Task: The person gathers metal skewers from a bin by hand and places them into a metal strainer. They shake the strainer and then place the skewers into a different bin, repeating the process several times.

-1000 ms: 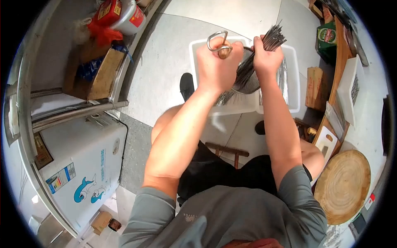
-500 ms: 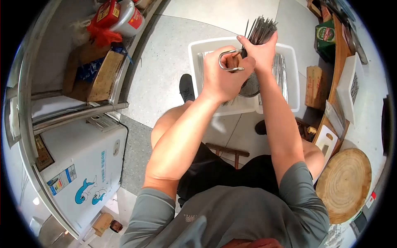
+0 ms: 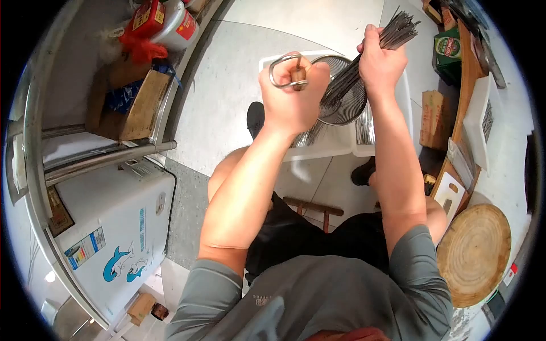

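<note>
Bright, even daylight with soft shadows; strong fisheye bending and a black vignette ring the sharp centre.

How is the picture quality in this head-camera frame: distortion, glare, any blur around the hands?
Head view: heavy fisheye, the steel counter edge bows and black corners ring the image. Head view: light is even, and the floor at the top looks pale, without hard glare. Head view: the left hand holding the strainer and the right hand holding the skewers are sharp.
</note>
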Demonstrator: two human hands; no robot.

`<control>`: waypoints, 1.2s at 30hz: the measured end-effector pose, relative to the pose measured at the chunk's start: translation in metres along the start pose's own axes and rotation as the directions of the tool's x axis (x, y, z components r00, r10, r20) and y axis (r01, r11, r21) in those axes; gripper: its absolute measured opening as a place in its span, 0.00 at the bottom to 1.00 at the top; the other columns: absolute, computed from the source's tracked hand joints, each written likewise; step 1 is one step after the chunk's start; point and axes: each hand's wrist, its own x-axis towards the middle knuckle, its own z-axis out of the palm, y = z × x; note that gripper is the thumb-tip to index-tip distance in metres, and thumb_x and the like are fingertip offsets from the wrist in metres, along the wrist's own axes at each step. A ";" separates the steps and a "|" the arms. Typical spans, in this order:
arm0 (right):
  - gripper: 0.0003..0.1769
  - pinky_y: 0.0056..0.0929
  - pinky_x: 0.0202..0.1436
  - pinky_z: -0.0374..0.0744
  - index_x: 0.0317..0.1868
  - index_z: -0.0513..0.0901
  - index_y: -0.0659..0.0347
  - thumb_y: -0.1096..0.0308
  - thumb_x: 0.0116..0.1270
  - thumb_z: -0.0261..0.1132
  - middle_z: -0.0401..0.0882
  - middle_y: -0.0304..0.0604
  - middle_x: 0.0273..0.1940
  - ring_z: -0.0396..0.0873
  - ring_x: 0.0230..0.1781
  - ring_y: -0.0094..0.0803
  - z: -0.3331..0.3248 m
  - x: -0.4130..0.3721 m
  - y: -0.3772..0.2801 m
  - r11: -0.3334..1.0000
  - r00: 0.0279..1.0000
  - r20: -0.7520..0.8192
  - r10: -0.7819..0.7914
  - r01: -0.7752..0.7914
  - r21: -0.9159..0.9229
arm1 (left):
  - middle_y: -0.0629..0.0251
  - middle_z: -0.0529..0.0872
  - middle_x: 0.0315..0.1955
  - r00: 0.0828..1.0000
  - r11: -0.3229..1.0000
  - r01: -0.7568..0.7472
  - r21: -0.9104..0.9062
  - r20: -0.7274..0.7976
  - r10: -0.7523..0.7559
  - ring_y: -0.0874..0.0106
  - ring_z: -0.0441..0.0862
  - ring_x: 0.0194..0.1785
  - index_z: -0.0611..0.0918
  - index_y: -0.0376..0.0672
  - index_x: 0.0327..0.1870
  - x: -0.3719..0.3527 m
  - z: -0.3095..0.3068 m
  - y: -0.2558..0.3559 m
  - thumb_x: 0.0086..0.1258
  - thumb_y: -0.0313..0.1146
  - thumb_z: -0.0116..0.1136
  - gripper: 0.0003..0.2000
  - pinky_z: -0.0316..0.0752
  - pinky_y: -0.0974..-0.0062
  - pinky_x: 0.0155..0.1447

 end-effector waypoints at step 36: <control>0.11 0.24 0.21 0.70 0.29 0.75 0.64 0.67 0.66 0.62 0.73 0.36 0.18 0.72 0.16 0.22 0.021 0.041 -0.111 0.931 0.933 0.002 -0.359 0.358 0.071 | 0.76 0.69 0.11 0.889 0.856 -0.425 -0.295 -0.315 0.332 0.85 0.61 0.15 0.70 0.46 0.17 0.032 -0.005 0.052 0.73 0.35 0.52 0.18 0.55 0.84 0.19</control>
